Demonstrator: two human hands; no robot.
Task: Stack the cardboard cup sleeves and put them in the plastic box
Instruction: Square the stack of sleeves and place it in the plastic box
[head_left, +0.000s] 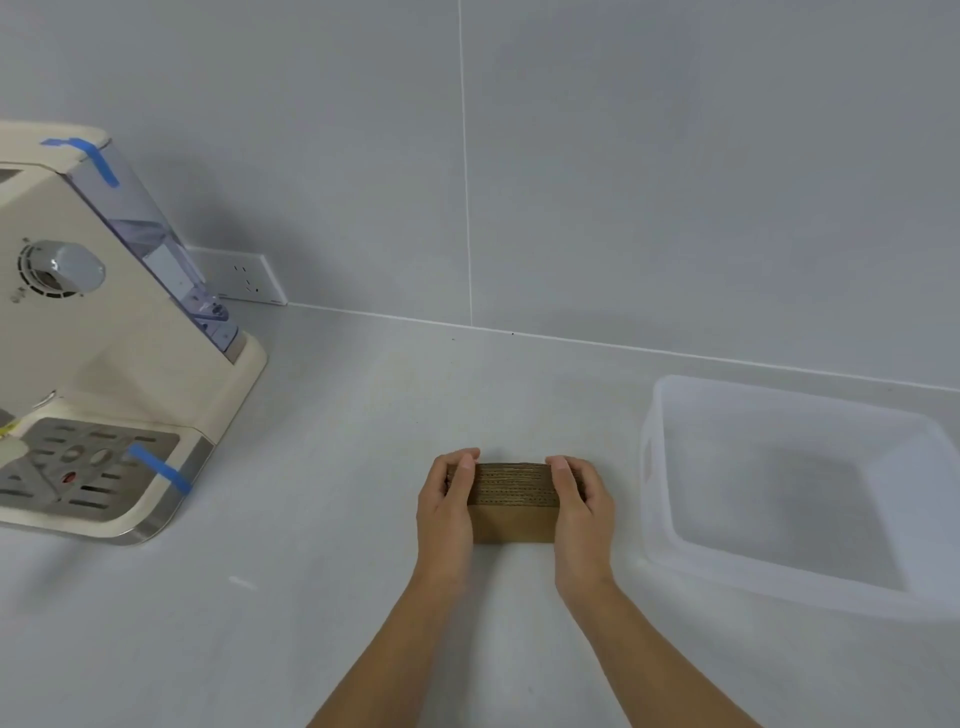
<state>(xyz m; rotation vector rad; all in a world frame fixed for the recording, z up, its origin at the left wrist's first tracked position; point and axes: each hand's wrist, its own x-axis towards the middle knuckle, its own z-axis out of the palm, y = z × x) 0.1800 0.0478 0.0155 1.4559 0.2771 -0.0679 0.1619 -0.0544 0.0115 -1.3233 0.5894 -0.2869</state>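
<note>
A stack of brown cardboard cup sleeves stands on edge on the grey counter, its corrugated edges facing up. My left hand presses against the stack's left end and my right hand against its right end, so both hold it between them. The translucent plastic box sits to the right of my hands, open at the top, with nothing visible inside.
A cream coffee machine with blue tape strips and a steel drip tray stands at the left. A wall socket sits low on the grey wall behind it. The counter meets the wall at the back.
</note>
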